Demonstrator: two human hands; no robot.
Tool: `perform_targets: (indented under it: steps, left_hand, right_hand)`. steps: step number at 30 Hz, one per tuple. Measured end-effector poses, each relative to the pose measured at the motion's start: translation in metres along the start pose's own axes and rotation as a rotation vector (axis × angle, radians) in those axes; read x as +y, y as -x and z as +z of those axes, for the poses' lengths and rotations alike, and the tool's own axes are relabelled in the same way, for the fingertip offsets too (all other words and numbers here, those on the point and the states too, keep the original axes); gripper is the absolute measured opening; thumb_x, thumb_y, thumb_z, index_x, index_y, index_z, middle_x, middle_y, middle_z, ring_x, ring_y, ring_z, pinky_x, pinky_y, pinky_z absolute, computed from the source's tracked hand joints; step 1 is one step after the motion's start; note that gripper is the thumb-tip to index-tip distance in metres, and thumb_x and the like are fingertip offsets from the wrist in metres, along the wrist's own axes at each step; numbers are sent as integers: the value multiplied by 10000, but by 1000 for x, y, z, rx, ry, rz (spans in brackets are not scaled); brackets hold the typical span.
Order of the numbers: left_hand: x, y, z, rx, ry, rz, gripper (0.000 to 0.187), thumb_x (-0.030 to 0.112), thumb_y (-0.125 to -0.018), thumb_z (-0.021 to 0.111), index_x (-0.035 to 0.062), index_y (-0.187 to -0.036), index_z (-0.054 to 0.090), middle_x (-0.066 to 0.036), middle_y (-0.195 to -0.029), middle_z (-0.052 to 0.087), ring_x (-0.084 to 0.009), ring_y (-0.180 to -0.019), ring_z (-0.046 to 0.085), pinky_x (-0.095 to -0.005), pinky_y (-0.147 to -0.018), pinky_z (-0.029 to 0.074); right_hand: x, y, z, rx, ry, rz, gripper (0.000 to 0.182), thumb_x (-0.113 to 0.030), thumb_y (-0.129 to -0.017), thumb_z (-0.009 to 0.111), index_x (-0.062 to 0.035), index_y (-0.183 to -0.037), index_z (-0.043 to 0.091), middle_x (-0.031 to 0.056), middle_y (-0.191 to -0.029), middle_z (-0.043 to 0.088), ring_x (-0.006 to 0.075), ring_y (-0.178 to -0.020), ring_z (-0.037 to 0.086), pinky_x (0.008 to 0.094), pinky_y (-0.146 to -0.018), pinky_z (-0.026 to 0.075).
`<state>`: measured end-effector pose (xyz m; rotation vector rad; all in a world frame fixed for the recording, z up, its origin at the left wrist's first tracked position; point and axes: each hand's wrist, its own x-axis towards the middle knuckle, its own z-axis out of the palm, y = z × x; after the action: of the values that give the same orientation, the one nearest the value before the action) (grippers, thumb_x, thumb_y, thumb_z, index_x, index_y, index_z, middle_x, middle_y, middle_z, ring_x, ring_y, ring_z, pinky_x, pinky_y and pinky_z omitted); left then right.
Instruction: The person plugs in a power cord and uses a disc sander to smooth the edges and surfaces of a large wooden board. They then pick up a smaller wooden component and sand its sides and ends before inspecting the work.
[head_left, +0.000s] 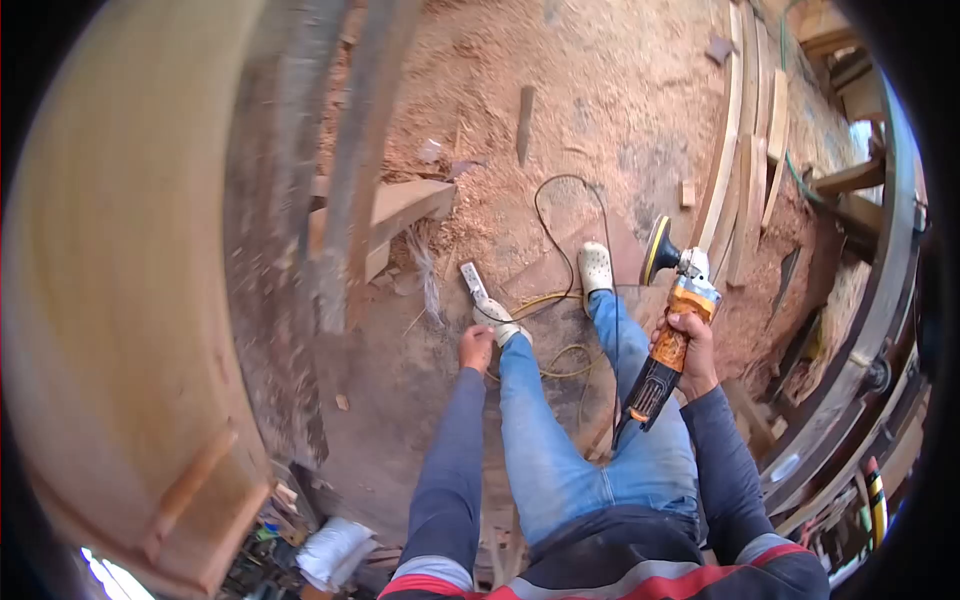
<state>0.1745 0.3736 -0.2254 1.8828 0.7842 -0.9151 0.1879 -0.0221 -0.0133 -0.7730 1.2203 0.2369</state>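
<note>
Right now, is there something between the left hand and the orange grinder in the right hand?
Yes. The left hand hangs beside the left leg, and the right hand grips the orange grinder on the far side of both legs. The legs in blue jeans and the black cord lie between them.

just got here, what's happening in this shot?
A person stands on a sawdust-covered floor in a wood workshop. Their right hand grips an orange angle grinder, its sanding disc pointing away and touching nothing. The left hand hangs closed by the thigh; whether it holds anything cannot be told. A large curved wooden piece rises at the left, a power cord lies by the feet, and bent wooden strips lean at the right.
</note>
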Motion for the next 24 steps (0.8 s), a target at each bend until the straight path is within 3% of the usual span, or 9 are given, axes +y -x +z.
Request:
perform_targets:
  steps: [4, 6, 8, 10, 11, 15, 16, 20, 24]
  left_hand:
    - [-66, -109, -8, 118, -476, -143, 498, 308, -882, 772, -67, -1196, 673, -244, -1137, 730, -383, -1063, 704, -406, -982, 530]
    - [-112, -160, 1, 231, -556, -78, 608, 344, -859, 792, -85, -1259, 632, -280, -1223, 687, -427, -1150, 656, -431, -1037, 495]
    - [-137, -204, 13, 249, -591, -82, 779, 391, -835, 809, -116, -1364, 544, -328, -1347, 607, -455, -1281, 576, -456, -1105, 441]
    - [-133, -227, 32, 215, -607, -148, 790, 396, -833, 813, -123, -1360, 534, -340, -1340, 606, -465, -1275, 577, -455, -1105, 442]
    - [-137, -244, 40, 197, -607, -179, 796, 398, -832, 814, -127, -1359, 529, -346, -1337, 605, -470, -1271, 577, -455, -1104, 443]
    - [-220, -325, 63, 133, -345, -349, 604, 395, -867, 790, -138, -1125, 670, -347, -1154, 688, -464, -1122, 668, -492, -963, 519]
    - [-169, -298, 75, 228, -524, -256, 479, 347, -910, 745, -117, -1023, 707, -330, -1069, 712, -463, -1056, 693, -513, -900, 534]
    - [-152, -260, 81, 226, -760, -211, 316, 246, -956, 677, -65, -1007, 701, -299, -1042, 720, -453, -1020, 702, -525, -866, 538]
    - [-162, -237, 48, 441, -523, -61, 292, 197, -965, 668, -66, -1092, 656, -284, -1005, 723, -432, -970, 711, -495, -834, 540]
  right_hand:
    - [58, -70, -27, 30, -14, 63, 242, -197, -848, 653, -20, -1006, 603, 90, -849, 668, 206, -706, 689, 371, -627, 603]
    - [91, -100, -31, 80, -39, 92, 290, -184, -837, 661, -12, -1061, 595, 89, -850, 667, 208, -705, 691, 373, -623, 603]
    - [111, -129, -19, 119, -23, 96, 256, -162, -830, 658, 15, -1010, 617, 102, -822, 671, 210, -675, 688, 371, -620, 599]
    - [123, -150, -19, 125, -15, 146, 289, -136, -806, 663, 36, -1033, 617, 115, -828, 672, 220, -667, 686, 372, -618, 593]
    - [137, -162, -19, 161, 15, 144, 350, -169, -781, 677, -16, -1082, 586, 94, -826, 657, 212, -651, 677, 379, -591, 601]
    - [152, -174, -19, 108, 127, 173, 355, -112, -737, 683, 14, -1055, 588, 114, -807, 652, 233, -639, 672, 381, -585, 586]
    - [150, -172, -18, 87, 159, 159, 337, -85, -736, 679, 29, -1042, 598, 117, -799, 654, 232, -641, 670, 373, -583, 573]
    - [139, -176, -23, 57, 297, 90, 255, -51, -734, 674, 50, -961, 617, 112, -750, 655, 216, -615, 658, 349, -566, 544]
    - [146, -180, -21, 72, 290, 125, 295, -106, -720, 689, 27, -973, 613, 101, -752, 659, 213, -614, 663, 345, -561, 557]
